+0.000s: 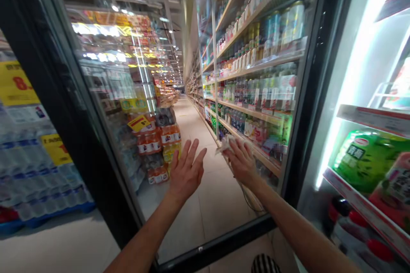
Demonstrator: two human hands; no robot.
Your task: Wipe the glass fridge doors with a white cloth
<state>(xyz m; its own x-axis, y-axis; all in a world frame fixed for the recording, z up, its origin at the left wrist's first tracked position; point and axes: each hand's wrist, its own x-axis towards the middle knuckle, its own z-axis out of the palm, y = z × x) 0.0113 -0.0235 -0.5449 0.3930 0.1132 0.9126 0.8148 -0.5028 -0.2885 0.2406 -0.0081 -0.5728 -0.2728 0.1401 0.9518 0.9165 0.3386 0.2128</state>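
Crumpled white cloth [226, 143] at glass door [208, 204], long axis roughly sideways, loose end pointing left; right hand [241, 162] holding it under fingers; left hand [186, 172] wide, fingers spread; black frame [221, 243] around glass

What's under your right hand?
A crumpled white cloth pokes out from under the bare right hand, by the clear, black-framed glass door. The hand covers the rest.

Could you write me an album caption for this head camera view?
Two bare hands at a glass door in a store, the right one holding a crumpled white cloth.
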